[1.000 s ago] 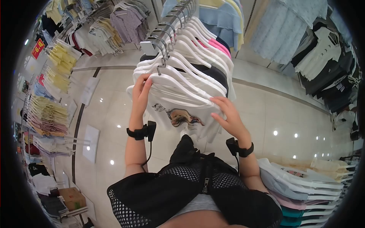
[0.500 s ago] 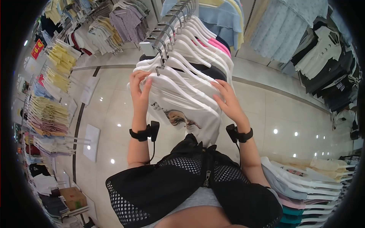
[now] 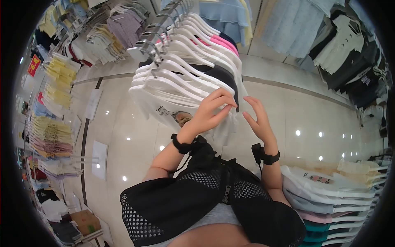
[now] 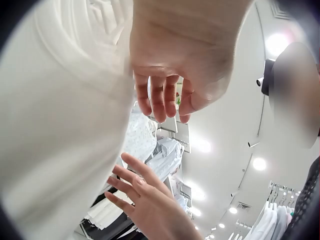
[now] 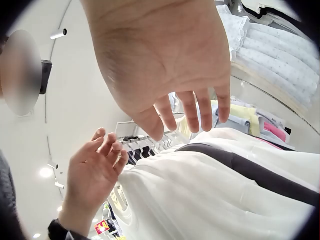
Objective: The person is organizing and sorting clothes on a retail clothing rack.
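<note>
A row of white shirts on white hangers (image 3: 177,82) hangs from a metal rail (image 3: 166,22). The front white shirt (image 3: 146,99) bears a dark printed picture (image 3: 181,118), partly behind my left forearm. My left hand (image 3: 210,112), fingers loosely bent, hovers by the right shoulder end of the front shirts and grips nothing. In the left wrist view its fingers hang beside white cloth (image 4: 65,130). Just to the right, my right hand (image 3: 261,123) is raised in the air with fingers spread, apart from the shirts. A dark grey garment (image 3: 227,77) hangs among the white ones.
Another row of hung clothes (image 3: 325,187) stands close to my right arm. Folded and hung garments (image 3: 53,131) line the left side, by a cardboard box (image 3: 85,222). Blue clothes (image 3: 296,31) hang on the back wall. Pale shiny floor (image 3: 284,111) lies between.
My left hand has left the hanger's neck and moved right to the shirts' far shoulder. The right hand has come off the shirts and moved right and down. The view has shifted slightly.
</note>
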The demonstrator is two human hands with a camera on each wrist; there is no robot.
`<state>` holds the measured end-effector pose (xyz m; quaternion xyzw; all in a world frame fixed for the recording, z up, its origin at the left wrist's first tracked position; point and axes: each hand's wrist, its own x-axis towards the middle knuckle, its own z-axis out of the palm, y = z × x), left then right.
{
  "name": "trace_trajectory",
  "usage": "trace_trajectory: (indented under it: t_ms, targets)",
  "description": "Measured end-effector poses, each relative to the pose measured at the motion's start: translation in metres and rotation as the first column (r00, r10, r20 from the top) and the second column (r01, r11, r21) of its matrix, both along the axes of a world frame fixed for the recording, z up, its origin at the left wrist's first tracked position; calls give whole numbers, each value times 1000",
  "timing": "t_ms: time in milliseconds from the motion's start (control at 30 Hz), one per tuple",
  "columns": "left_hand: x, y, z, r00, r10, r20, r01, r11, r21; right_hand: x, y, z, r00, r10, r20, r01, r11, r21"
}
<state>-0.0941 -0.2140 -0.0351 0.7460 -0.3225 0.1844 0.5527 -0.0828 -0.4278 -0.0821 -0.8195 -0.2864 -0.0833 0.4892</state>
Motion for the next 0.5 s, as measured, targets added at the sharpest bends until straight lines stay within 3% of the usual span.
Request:
trace_trajectory:
  t_ms: [33, 133, 267, 367, 433, 500]
  targets:
    - [9, -10, -6, 1000, -16, -7, 16, 1000, -5, -4, -4, 0, 1000, -5, -14, 5, 1000, -5]
    - [38, -40, -22, 981, 71, 180, -111, 968, 224, -17, -16, 3, 998, -31, -47, 30, 999, -21]
    - [83, -71, -68, 959, -17, 281, -45, 976, 214, -20, -36, -2, 988, -121, -93, 119, 993, -25]
    - [113, -85, -120, 986, -73, 153, 37, 974, 226, -22, -48, -1, 967, -216, -132, 215, 976, -23]
    - [138, -84, -159, 999, -39, -37, 49, 944, 327, -17, -57, -4, 961, -243, -133, 243, 970, -18]
    - [155, -81, -194, 997, -55, -55, 72, 929, 364, -8, -65, -10, 955, -264, -134, 266, 964, -6]
